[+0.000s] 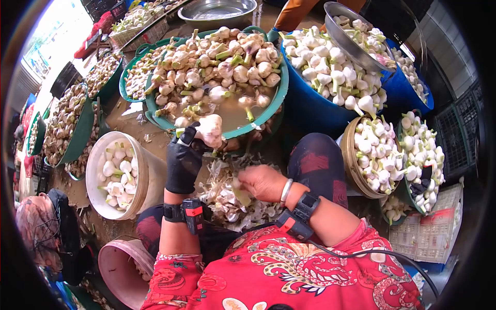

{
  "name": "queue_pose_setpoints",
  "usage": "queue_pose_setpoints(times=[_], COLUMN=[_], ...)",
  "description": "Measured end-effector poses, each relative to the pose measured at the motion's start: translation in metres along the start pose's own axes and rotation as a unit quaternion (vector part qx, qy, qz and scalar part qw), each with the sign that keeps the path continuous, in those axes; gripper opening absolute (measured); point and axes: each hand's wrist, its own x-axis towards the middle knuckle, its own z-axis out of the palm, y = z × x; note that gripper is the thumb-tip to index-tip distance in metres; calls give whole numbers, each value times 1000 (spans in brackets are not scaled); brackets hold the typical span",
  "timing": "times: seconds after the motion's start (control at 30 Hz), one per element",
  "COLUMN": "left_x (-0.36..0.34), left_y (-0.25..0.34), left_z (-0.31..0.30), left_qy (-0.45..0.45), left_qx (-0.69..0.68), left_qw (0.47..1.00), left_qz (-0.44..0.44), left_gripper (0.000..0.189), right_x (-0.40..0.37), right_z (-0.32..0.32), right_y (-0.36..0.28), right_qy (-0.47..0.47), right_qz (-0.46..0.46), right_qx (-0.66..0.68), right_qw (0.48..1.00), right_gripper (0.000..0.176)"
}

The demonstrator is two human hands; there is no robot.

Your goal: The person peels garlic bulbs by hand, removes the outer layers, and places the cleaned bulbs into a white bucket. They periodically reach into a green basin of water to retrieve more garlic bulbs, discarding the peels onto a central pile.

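My left hand [183, 166], in a black glove, is closed on a garlic bulb [211, 130] with a short cut stem, held at the near rim of a green tub [247, 129]. Unwashed garlic bulbs [192, 78] are heaped in that tub, some in murky water. My bare right hand [264, 183] is curled and slightly blurred, low in front of my lap. Something pale green shows by its fingertips, too smeared to name. Beneath both hands lies a pile of papery garlic skins [227, 199].
To the left stands a white bucket [150, 178] of peeled garlic; a pink bucket [111, 261] is below it. Blue tubs [299, 111] of white garlic and a metal basin [336, 33] are at the right, beside another garlic-filled bucket [351, 170]. A person [44, 227] is at far left.
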Motion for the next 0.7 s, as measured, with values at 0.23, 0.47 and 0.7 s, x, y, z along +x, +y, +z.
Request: queue_pose_setpoints(times=[0.23, 0.47, 0.7], left_x=[-5, -6, -9], left_y=[24, 30, 46], left_z=[19, 29, 38], left_qy=[16, -20, -43], left_qx=[-290, -259, -147], left_qw=[940, 953, 982], left_qz=[-179, -156, -108], left_gripper=[28, 32, 35], right_x=[16, 14, 12], right_z=[-33, -49, -51], right_y=[-7, -10, -16], right_qy=[188, 229, 280], right_qz=[129, 45, 24], right_qx=[168, 353, 176], right_qw=[959, 906, 943], right_gripper=[29, 35, 22])
